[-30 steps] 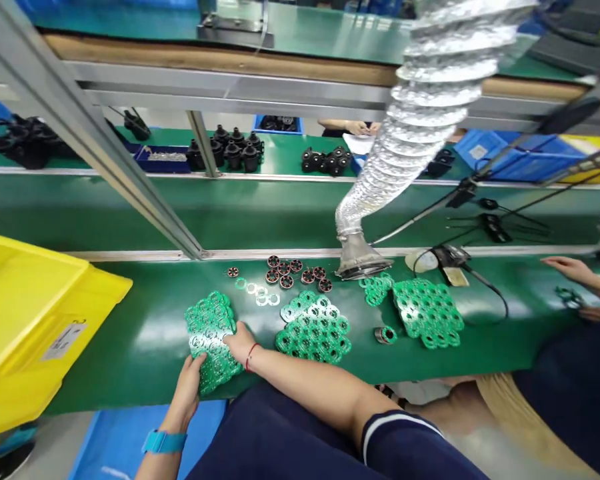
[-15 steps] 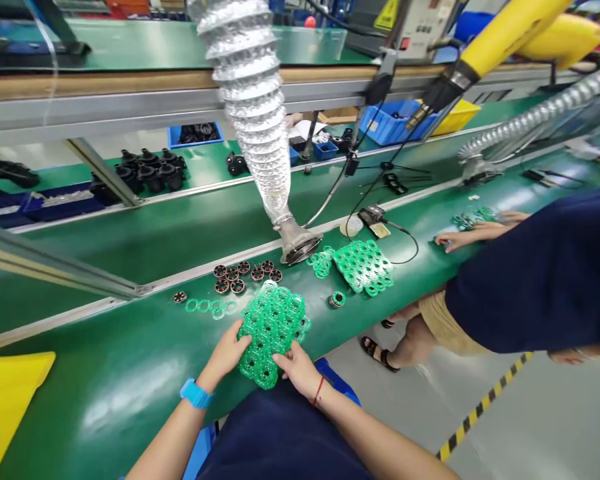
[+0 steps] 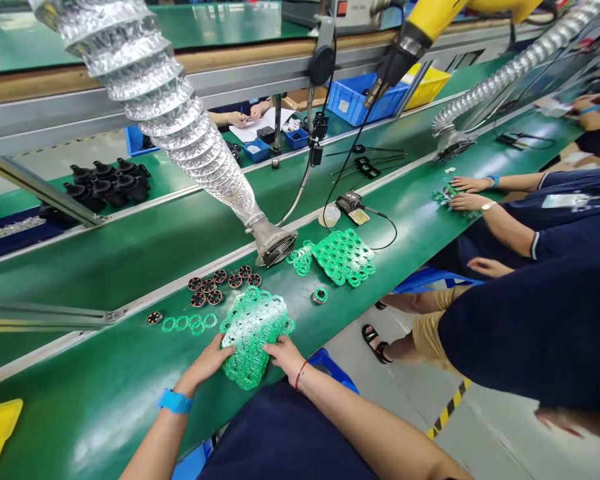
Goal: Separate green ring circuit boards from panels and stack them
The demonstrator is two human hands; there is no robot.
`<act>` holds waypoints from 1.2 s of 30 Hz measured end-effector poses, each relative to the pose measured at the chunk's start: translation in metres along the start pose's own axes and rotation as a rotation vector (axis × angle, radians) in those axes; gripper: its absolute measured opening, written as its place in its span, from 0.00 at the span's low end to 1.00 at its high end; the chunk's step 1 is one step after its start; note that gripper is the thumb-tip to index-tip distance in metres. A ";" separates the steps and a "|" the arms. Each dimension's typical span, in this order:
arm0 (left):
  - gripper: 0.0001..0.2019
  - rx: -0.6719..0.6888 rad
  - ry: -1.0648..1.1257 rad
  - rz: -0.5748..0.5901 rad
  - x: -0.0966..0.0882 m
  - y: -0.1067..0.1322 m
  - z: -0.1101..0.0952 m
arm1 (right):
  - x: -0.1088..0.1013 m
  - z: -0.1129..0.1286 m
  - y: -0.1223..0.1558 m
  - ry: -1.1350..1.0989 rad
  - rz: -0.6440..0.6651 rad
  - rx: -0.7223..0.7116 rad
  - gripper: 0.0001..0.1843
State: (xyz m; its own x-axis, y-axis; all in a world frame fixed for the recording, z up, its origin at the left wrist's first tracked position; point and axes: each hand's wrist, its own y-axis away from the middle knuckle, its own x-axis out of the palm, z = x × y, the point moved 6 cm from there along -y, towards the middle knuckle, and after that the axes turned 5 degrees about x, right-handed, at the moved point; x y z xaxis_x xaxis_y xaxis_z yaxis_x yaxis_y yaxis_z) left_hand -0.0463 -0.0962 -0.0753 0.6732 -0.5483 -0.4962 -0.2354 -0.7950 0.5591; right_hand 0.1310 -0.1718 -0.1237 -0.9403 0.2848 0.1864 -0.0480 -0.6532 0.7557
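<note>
A panel of green ring-shaped circuit boards [image 3: 254,333] is held at the near edge of the bench, tilted so that light glares off its upper part. My left hand [image 3: 211,359] grips its left edge, thumb on top. On the opposite side my right hand [image 3: 286,357] pinches the right edge; the fingers underneath are hidden. Loose green rings [image 3: 196,325] lie to the left, beside a single copper-wound motor stator [image 3: 155,318]. Several more stators [image 3: 207,285] sit beyond the panel. To the right stands one stator with a green ring on top [image 3: 319,295].
Another green board panel [image 3: 345,257] lies on the green bench [image 3: 125,393], near a soldering iron stand [image 3: 351,205]. A silver extraction duct [image 3: 195,147] hangs over the bench. Co-workers' hands [image 3: 470,193] handle green parts at the right, and a person in dark clothes [image 3: 525,327] stands close by.
My view has turned to the right, so the bench items sit further left. The panel in my hands has tilted and now catches glare. Both hands keep their grip.
</note>
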 end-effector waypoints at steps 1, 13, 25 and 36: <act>0.26 0.006 0.032 0.036 -0.001 0.002 -0.004 | 0.002 0.002 0.000 -0.028 0.003 0.008 0.17; 0.34 0.173 0.233 -0.001 0.004 0.030 -0.001 | -0.004 0.010 0.019 -0.300 -0.060 -0.041 0.26; 0.36 0.300 0.360 0.296 0.095 0.038 -0.072 | -0.072 0.012 0.080 -0.614 -0.044 -0.312 0.35; 0.30 0.508 -0.043 0.306 0.125 -0.100 -0.249 | -0.171 0.111 -0.005 -0.507 -0.286 -0.429 0.36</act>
State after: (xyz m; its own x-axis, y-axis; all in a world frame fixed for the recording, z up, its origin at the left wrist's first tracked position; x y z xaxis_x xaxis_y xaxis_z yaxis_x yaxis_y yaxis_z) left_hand 0.2359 -0.0208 -0.0273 0.4951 -0.7739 -0.3949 -0.7275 -0.6178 0.2985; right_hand 0.3295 -0.1392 -0.0892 -0.6039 0.7083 0.3656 -0.4947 -0.6927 0.5248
